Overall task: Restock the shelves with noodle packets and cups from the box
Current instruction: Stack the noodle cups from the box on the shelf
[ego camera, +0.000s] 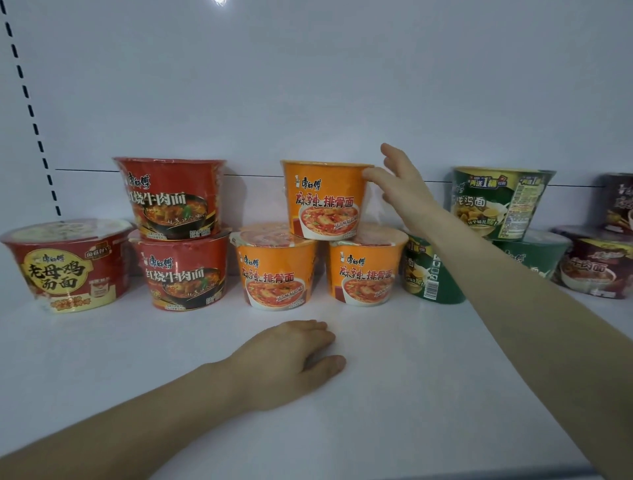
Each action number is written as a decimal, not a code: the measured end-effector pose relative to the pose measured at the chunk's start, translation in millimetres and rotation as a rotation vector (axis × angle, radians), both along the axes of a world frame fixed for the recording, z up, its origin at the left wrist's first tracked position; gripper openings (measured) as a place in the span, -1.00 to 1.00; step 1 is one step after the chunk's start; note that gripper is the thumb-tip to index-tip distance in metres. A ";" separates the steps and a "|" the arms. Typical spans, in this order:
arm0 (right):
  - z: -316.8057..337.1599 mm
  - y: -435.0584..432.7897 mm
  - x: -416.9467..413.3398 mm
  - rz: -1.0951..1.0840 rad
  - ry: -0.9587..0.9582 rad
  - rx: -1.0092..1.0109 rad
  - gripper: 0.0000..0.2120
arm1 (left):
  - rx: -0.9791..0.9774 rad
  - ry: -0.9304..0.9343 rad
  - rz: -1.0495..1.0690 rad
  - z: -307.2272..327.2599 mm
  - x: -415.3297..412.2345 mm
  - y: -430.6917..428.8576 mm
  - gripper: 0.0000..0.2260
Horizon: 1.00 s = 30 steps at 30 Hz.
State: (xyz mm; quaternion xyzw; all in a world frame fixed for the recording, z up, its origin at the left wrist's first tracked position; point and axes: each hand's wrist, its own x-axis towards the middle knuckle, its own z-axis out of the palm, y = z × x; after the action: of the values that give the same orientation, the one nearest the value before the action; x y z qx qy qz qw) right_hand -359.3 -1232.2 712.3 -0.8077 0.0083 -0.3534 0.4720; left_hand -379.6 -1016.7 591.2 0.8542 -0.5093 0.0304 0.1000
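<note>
R hand (pixel 407 192), ctr frame: fingers spread, thumb touching rim of top orange cup (pixel 325 198), second tier on shelf (pixel 428 377). L hand (pixel 291 356), lower ctr, rests on shelf, fingers loosely curled, holding nothing.

Before me stands a plain white back panel (pixel 342 85), with a slanting column of dark slots (pixel 31 110) along its left side and a small bright glare (pixel 220 2) at the top.
</note>
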 end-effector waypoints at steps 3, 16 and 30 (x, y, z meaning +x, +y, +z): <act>2.2 -0.9 -20.9 -0.293 -0.120 -0.285 -0.65 | -0.045 -0.225 -0.101 6.9 -5.4 -1.9 -0.21; -15.1 -55.7 -137.7 -0.490 -0.026 -0.503 -0.80 | -0.069 -0.405 -0.372 21.2 -59.1 -86.3 -0.23; 10.7 -204.6 -160.8 -0.474 0.001 -0.512 -0.71 | -0.095 -0.478 -0.172 30.0 -64.9 -208.1 -0.28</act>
State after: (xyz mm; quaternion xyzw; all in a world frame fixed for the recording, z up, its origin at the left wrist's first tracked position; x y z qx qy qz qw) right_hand -520.1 -1436.8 723.0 -0.8756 0.1073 -0.4434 0.1589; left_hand -444.6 -1224.8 621.3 0.7706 -0.5874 0.2467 0.0188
